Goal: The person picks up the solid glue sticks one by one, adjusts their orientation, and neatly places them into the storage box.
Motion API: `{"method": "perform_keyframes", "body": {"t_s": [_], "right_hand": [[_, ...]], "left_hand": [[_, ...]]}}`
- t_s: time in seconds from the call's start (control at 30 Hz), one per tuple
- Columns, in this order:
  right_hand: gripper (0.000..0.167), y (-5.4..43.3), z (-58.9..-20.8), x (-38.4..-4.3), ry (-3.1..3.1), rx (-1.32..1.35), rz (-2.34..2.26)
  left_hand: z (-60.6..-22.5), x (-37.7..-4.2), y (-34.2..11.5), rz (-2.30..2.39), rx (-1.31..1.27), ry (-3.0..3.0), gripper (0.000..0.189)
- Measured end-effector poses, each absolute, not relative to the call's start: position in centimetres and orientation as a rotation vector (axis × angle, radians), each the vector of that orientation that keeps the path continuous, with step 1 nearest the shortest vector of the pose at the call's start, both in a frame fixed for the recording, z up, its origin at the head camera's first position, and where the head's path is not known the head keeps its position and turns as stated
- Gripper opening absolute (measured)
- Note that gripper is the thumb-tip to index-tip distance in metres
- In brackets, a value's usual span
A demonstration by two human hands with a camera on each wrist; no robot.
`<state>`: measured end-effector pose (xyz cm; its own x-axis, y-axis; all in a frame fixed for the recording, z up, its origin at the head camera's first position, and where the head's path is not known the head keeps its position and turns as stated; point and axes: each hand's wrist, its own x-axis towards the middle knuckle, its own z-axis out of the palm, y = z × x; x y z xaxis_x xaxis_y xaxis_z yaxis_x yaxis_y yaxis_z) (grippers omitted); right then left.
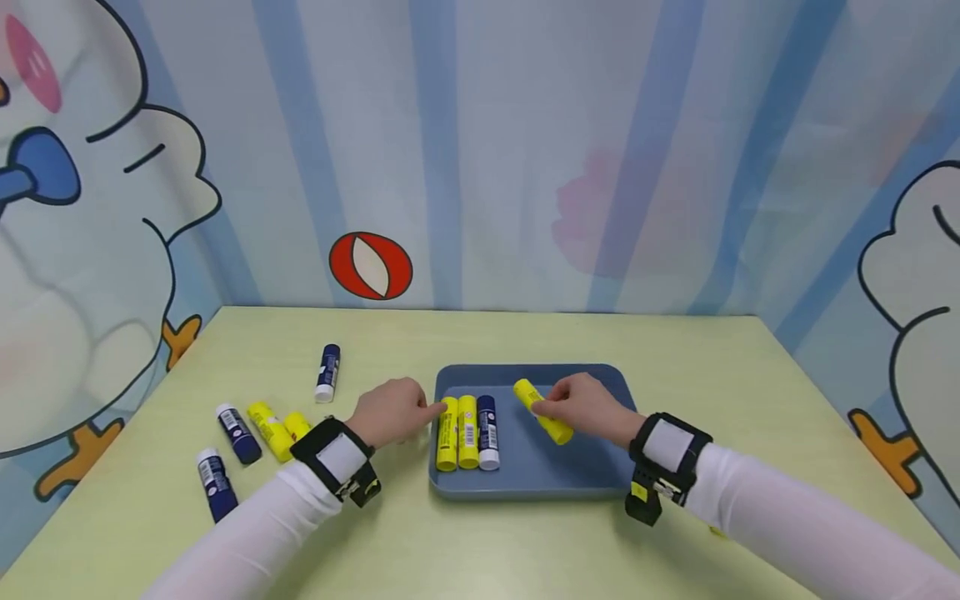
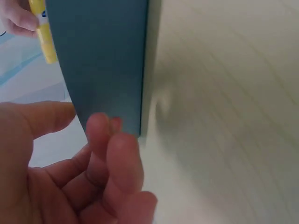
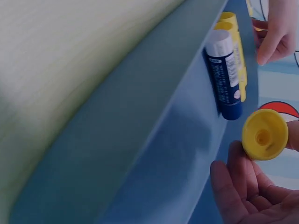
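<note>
A yellow glue stick (image 1: 553, 431) is pinched between the thumb and fingers of my right hand (image 1: 592, 407), tilted above the blue-grey tray (image 1: 585, 479). Its round end (image 3: 264, 135) faces the right wrist camera. My left hand (image 1: 392, 410) holds the tray's left side, with the thumb at the rim and the fingers (image 2: 125, 161) against the outer wall. Inside the tray, on its left, two yellow glue sticks (image 1: 468, 433) and a navy one with a white end (image 1: 488, 433) lie side by side.
Left of the tray lie loose glue sticks: a navy one (image 1: 327, 372) farther back, two more navy ones (image 1: 238, 433) and two yellow ones (image 1: 271, 430). A small yellow piece (image 1: 717, 532) shows under the right sleeve. A patterned curtain (image 1: 510, 167) stands behind the table.
</note>
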<state>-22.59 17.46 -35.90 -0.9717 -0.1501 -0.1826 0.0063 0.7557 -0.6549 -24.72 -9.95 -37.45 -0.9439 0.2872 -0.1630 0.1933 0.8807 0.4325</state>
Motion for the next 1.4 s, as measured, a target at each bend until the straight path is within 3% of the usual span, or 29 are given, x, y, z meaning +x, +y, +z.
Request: {"method": "perform_keyframes", "body": {"t_s": [0.23, 0.43, 1.4], "right_hand": [[0.025, 15.8, -37.0, -23.7, 2.71, -0.065, -0.929], [0.034, 14.8, -37.3, -24.3, 2.726, -0.004, -0.812], [0.038, 12.5, -37.0, -23.7, 2.556, -0.059, -0.831]], "left_hand": [[-38.0, -24.6, -9.6, 0.614, 0.407, 2.78, 0.041], [-37.9, -24.8, -9.3, 0.633, 0.424, 2.771, 0.038], [-37.5, -24.7, -9.0, 0.587, 0.377, 2.765, 0.037]]}}
